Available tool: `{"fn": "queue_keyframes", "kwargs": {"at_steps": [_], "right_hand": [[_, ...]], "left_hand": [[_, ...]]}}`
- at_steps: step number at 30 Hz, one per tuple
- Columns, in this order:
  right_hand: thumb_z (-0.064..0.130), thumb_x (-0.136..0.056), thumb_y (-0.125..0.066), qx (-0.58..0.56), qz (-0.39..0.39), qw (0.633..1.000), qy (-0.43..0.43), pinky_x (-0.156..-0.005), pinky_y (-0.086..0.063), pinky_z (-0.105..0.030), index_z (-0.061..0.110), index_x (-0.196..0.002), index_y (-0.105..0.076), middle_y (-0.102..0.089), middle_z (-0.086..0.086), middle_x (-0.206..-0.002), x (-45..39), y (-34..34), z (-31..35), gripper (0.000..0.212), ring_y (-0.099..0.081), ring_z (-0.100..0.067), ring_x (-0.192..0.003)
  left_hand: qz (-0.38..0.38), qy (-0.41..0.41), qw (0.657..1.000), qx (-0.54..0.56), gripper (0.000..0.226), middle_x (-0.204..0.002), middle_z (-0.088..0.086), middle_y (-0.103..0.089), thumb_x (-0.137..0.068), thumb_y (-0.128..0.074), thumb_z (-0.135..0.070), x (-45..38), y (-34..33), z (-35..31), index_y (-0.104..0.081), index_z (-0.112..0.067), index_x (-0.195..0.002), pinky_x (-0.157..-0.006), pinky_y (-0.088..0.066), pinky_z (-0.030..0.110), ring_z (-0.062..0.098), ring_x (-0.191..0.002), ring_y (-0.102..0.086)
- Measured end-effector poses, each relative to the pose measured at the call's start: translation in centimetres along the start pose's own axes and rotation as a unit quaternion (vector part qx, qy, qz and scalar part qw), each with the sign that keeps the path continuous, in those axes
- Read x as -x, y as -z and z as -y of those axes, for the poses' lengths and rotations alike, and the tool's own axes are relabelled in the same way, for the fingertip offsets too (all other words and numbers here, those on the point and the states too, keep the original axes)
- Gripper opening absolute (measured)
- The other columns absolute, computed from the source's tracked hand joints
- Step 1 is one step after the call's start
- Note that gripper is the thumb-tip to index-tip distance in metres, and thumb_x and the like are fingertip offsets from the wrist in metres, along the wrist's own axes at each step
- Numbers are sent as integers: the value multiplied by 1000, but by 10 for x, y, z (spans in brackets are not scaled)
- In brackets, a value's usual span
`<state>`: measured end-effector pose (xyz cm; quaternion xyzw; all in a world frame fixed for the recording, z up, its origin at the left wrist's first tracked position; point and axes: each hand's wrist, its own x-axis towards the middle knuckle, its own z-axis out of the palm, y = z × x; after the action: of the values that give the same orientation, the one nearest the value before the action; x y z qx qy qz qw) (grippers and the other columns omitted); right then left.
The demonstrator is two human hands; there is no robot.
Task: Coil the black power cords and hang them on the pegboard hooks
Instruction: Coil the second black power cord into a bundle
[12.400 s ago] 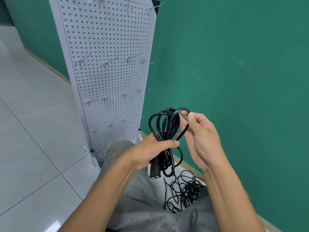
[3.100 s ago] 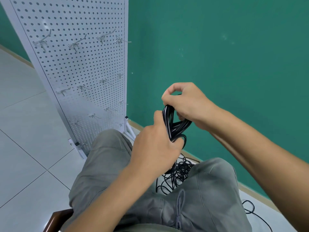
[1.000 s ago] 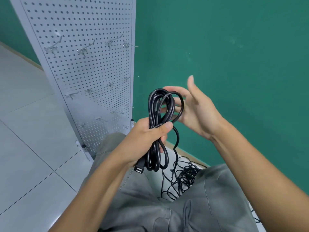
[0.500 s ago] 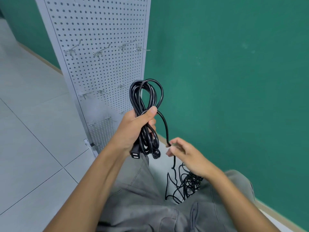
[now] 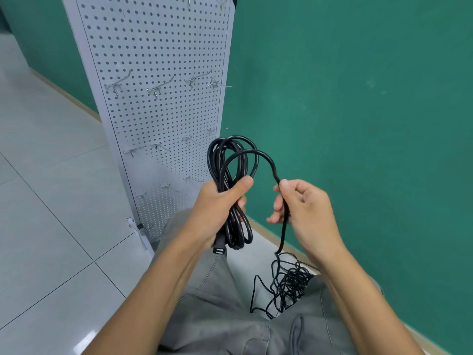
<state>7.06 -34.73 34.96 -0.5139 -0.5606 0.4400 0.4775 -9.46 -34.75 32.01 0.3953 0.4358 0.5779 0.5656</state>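
My left hand point(image 5: 217, 208) grips a bundle of black power cord loops point(image 5: 231, 160) held upright, thumb pressed across the strands. The cord's plug end point(image 5: 219, 248) hangs just below that fist. One strand arches from the bundle over to my right hand point(image 5: 304, 213), which pinches it between thumb and fingers. From there the cord drops to a loose tangle of black cord point(image 5: 286, 285) on the floor between my knees. The white pegboard point(image 5: 158, 47) stands behind the coil, with several bare metal hooks point(image 5: 158, 88) in rows.
A green wall point(image 5: 358, 98) runs along the right, close behind my hands. Grey tiled floor point(image 5: 51, 201) spreads to the left. The pegboard's foot bracket point(image 5: 139, 231) rests on the floor by my left knee. My grey trousers point(image 5: 230, 316) fill the bottom.
My right hand has come up from near the floor tangle with the loose strand, forming a new arch level with the coil. The left hand keeps its grip on the bundle.
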Motion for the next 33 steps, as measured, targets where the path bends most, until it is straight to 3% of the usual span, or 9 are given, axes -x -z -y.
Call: {"fn": "queue_keyframes", "kwargs": {"at_steps": [7, 11, 13, 15, 19, 22, 25, 30, 33], "right_hand": [[25, -107, -48, 99, -42, 994, 3, -57, -53, -28, 7, -85, -64, -66, -1, -55, 0, -17, 12, 33, -70, -21, -51], [30, -105, -50, 236, -79, 966, 64, -57, -43, -12, 15, -81, -65, -71, 7, -59, 1, -20, 24, 32, -63, -2, -55], [33, -105, -49, 302, -84, 945, 89, -60, -45, -23, 20, -82, -63, -72, 8, -66, 1, -22, 28, 30, -58, -7, -58], [33, -105, -49, 312, -83, 942, 95, -63, -45, -29, 21, -83, -62, -72, 8, -72, 0, -22, 31, 28, -60, -10, -66], [29, -103, -56, 275, -78, 954, 91, -63, -39, -10, 18, -82, -70, -66, 16, -75, -6, -21, 35, 28, -59, -5, -77], [28, -102, -59, 221, -62, 971, 64, -72, -46, -16, 17, -79, -74, -71, 11, -75, -10, -25, 30, 29, -64, -6, -80], [25, -102, -60, 139, -45, 989, 33, -64, -47, -14, 11, -77, -73, -73, 3, -71, -12, -31, 31, 31, -64, -2, -66], [26, -100, -63, 129, -31, 991, 17, -73, -57, -24, 16, -71, -72, -73, 4, -78, -11, -31, 29, 32, -61, -3, -65], [20, -101, -60, 146, -9, 988, 46, -58, -47, -5, 10, -85, -74, -75, -3, -89, -5, -27, 37, 23, -63, 5, -62]], "left_hand": [[39, -51, 996, -58, 39, -62, 11, -50, -87, -81, -24, 5, -10, 3, -58, -17, -57, -63, -42, 36, 24, -61, -48], [28, -58, 997, -52, 33, -63, 7, -56, -93, -74, -16, 5, -15, 3, -64, -14, -62, -60, -48, 28, 19, -62, -53], [29, -49, 998, -38, 27, -65, 4, -61, -94, -72, -15, 5, -15, 2, -74, -20, -68, -55, -49, 27, 17, -59, -55], [41, -50, 997, -33, 20, -79, 2, -73, -95, -72, -16, 4, -15, 2, -81, -29, -82, -64, -56, 34, 18, -72, -67], [56, -67, 996, -28, 20, -114, -9, -77, -96, -70, -17, 4, -12, 1, -77, -32, -106, -105, -48, 34, 8, -114, -69], [54, -65, 996, 13, 18, -119, -5, -76, -95, -71, -17, 3, -12, 2, -79, -29, -106, -112, -45, 38, 11, -121, -66], [35, -62, 996, 46, 19, -116, 13, -75, -87, -73, -26, 2, -13, 7, -79, -26, -105, -108, -51, 48, 28, -114, -70], [54, -68, 995, 49, 19, -89, 5, -74, -98, -66, -12, 2, -12, 6, -79, -25, -94, -78, -57, 32, 18, -87, -71], [53, -60, 994, 72, 13, -86, 8, -64, -96, -69, -12, 2, -13, 7, -77, -22, -94, -68, -56, 27, 18, -80, -62]]}}
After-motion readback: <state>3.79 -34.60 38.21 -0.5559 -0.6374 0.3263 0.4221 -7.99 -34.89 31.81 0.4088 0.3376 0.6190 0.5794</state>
